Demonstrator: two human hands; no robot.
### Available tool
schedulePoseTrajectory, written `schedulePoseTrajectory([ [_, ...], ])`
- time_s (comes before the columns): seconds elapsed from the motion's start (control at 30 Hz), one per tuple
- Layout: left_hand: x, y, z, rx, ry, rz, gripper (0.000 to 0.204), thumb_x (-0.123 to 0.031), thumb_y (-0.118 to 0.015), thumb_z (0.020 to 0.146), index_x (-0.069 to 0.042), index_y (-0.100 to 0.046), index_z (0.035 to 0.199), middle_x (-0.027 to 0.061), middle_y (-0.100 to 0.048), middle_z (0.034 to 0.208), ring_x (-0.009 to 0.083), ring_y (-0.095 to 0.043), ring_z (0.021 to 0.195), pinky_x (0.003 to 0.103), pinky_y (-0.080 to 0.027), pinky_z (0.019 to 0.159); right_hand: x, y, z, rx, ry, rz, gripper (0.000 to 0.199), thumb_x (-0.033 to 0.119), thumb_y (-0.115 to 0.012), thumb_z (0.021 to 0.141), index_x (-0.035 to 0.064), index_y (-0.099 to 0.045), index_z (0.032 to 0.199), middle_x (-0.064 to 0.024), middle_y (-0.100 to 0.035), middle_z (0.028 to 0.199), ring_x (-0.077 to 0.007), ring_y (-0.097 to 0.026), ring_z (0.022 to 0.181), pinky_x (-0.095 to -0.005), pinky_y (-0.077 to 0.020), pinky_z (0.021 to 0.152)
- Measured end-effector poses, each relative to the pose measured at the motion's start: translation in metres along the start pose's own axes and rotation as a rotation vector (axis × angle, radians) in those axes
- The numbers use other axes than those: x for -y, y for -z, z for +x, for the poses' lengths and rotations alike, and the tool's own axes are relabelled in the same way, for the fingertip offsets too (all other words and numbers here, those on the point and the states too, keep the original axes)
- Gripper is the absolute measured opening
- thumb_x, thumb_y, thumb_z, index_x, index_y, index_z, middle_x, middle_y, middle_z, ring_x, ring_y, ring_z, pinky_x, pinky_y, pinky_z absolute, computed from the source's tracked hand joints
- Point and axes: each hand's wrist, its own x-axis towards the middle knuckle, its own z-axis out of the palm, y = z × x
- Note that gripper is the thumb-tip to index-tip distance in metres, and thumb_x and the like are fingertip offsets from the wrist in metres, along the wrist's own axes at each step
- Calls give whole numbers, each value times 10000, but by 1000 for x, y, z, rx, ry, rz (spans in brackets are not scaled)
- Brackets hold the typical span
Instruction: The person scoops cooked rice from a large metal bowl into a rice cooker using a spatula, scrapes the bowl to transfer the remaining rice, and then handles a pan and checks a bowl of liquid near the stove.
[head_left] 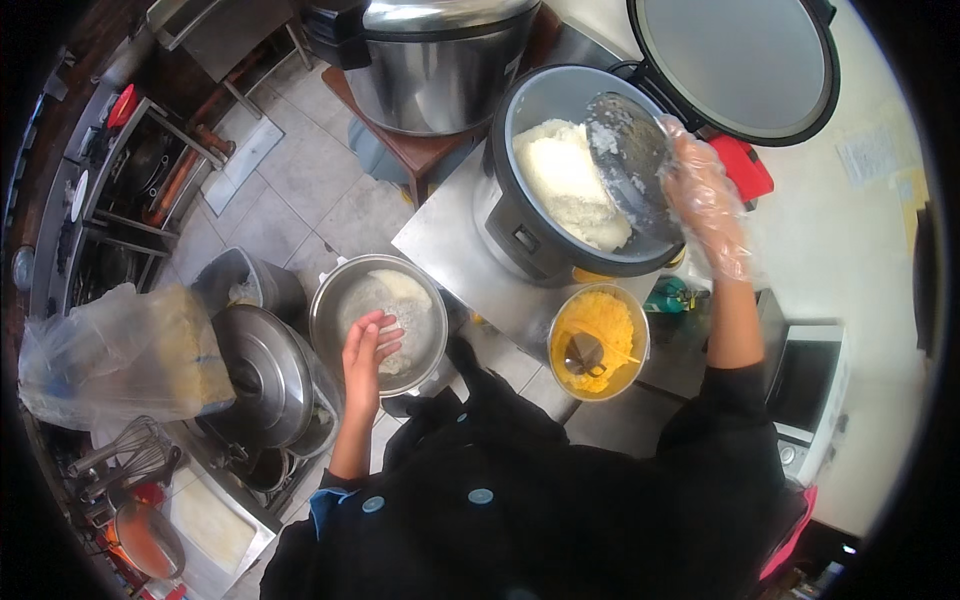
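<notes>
My bare left hand (370, 348) hangs over a round metal pot (432, 345) with a whitish layer inside. Its fingers are slightly curled and apart, holding nothing. My right hand (703, 190), in a clear plastic glove, is at the right rim of an open rice cooker (512, 235). Its fingers are curled closed, and what they grip is hidden. White rice (565, 175) is heaped on the cooker's left side. Rice grains cling to the dark grey surface beside it, near my gloved fingers. The cooker's lid (735, 60) stands raised behind.
A bowl of yellow food (608, 320) with a ladle in it stands near the steel table (440, 235). Another large cooker (435, 85) sits on a brown stool. At left are a lidded pot (262, 375), a plastic-wrapped block (130, 355) and whisks (140, 450).
</notes>
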Motion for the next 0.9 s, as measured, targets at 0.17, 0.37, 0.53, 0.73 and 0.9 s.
schedulePoseTrajectory([
  [0.17, -7, -4, 10, -35, -52, -65, 371, -302, -430, 905, -9, -455, 1131, 148, -543, 1064, 222, -564, 917, 322, -446, 783, 16, -81, 17, -2, -121, -93, 250, 125, -374, 857, -3, -498, 1033, -236, -596, 770, -381, -595, 736, -465, -466, 673],
  [0.37, -7, -13, 12, 46, -61, -79, 391, -345, -433, 894, -37, -444, 1134, 138, -541, 1050, 213, -569, 888, 310, -441, 767, -17, -145, 65, 40, -168, 315, 327, 232, -450, 812, -23, -541, 995, -269, -555, 979, -368, -481, 1044, -414, -363, 909],
  [0.53, -1, 9, -11, -14, -110, -13, 356, -308, -441, 897, -36, -456, 1127, 126, -570, 977, 193, -581, 831, 292, -452, 725, -22, -33, 66, 108, 27, 113, 358, 142, -527, 781, 61, -504, 1129, -203, -542, 1060, -313, -517, 1016, -389, -389, 893],
  [0.73, 36, 55, -32, -182, -4, 38, 306, -265, -434, 906, -41, -467, 1112, 116, -590, 927, 174, -585, 784, 270, -460, 673, 1, -15, 22, 111, 447, -335, 246, 126, -467, 835, 144, -577, 1054, -150, -608, 839, -241, -615, 753, -361, -490, 652],
  [0.9, 27, 35, -17, -150, -46, 5, 314, -264, -432, 906, -31, -465, 1113, 119, -586, 927, 170, -579, 771, 271, -461, 675, -40, -95, 21, 113, 293, -287, 291, 108, -470, 812, 135, -544, 1092, -155, -611, 902, -283, -607, 834, -390, -485, 719],
])
